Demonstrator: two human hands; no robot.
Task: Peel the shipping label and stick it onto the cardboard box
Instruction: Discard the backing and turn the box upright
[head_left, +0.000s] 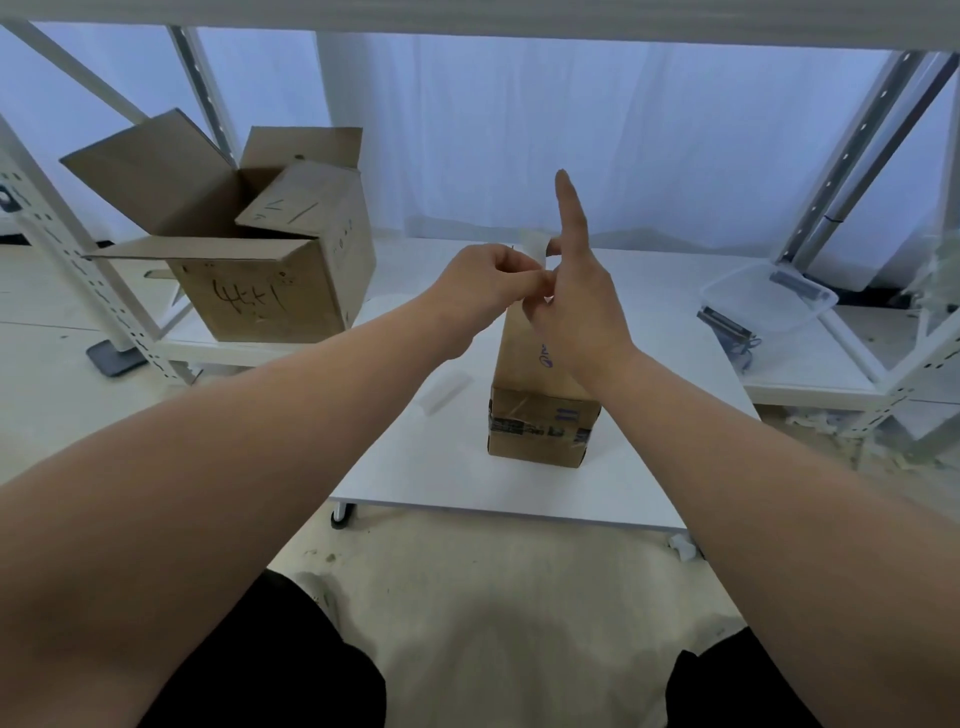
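A long brown cardboard box (537, 410) with taped ends lies on the low white table (447, 467), running away from me. Both my hands are raised above its far end. My left hand (488, 283) pinches a white shipping label (535, 244), of which only a small upper part shows behind the fingers. My right hand (576, 291) meets the left at the label, thumb and lower fingers on it, index finger pointing straight up. How far the label is peeled is hidden by the hands.
A small white strip (444, 392) lies on the table left of the box. An open cardboard box (249, 244) with another box inside sits at the back left. A clear plastic bin (769, 296) rests on the right shelf. White rack posts stand on both sides.
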